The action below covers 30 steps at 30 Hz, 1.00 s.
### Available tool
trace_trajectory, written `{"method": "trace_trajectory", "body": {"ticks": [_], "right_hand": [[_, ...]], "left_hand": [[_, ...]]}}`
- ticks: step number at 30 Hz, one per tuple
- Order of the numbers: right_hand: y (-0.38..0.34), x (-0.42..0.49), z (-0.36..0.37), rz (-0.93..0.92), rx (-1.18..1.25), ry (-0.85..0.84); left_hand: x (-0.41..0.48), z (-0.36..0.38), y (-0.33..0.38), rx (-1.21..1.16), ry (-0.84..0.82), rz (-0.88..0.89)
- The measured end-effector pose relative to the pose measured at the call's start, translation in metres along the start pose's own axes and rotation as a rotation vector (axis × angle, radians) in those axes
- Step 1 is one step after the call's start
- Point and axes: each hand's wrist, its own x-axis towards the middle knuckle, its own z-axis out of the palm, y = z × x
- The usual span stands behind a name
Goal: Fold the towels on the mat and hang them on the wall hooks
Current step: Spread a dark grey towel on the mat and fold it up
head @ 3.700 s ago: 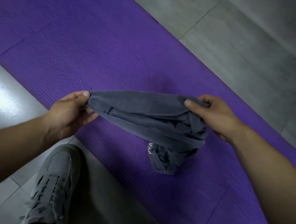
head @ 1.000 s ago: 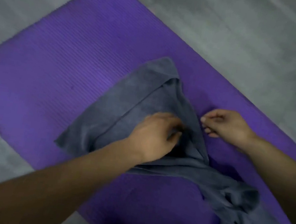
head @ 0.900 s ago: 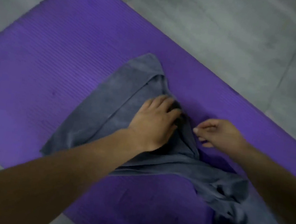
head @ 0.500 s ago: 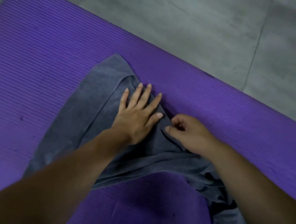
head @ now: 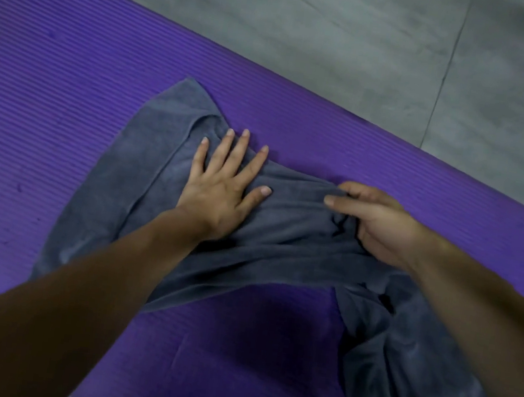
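Bare mat (head: 69, 79) left; bunched towel (head: 405, 367) blocks right.

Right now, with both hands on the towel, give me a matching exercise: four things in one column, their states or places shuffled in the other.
Column one:
1. left hand
2. right hand
3. grey towel
4. purple mat

Column two:
a. lies on the tiled floor
b. pinches a fold of the cloth
c. presses flat, palm down, on the cloth
d. lies rumpled, partly spread out

Pairs: 1-c; 2-b; 3-d; 4-a.
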Motion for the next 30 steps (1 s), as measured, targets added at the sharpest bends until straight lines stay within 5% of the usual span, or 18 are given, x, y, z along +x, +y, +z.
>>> {"method": "trace_trajectory", "body": {"ticks": [8,11,14,17,21,27,30], "right_hand": [[0.007,-0.011,-0.023,-0.053,-0.102,-0.016],[0.011,-0.013,-0.026,-0.162,-0.093,-0.041],[0.010,-0.013,-0.027,-0.282,-0.160,0.004],[0.009,-0.013,-0.029,-0.312,-0.318,0.036],[0.010,-0.023,-0.036,-0.211,-0.545,0.013],[0.019,-0.040,-0.066,-0.158,-0.073,-0.116],[0.018,-0.054,-0.079,-0.085,-0.200,-0.161]], "left_hand": [[0.008,-0.027,0.018,-0.062,-0.089,-0.060],[0.009,-0.046,0.055,-0.229,0.017,0.168],[0.015,-0.058,0.080,-0.477,-0.066,0.283],[0.022,-0.064,0.081,-0.409,-0.057,0.393],[0.027,-0.069,0.075,-0.535,-0.025,0.270],[0.030,-0.075,0.069,-0.802,-0.100,0.092],[0.028,-0.073,0.069,-0.776,-0.108,0.059]]}}
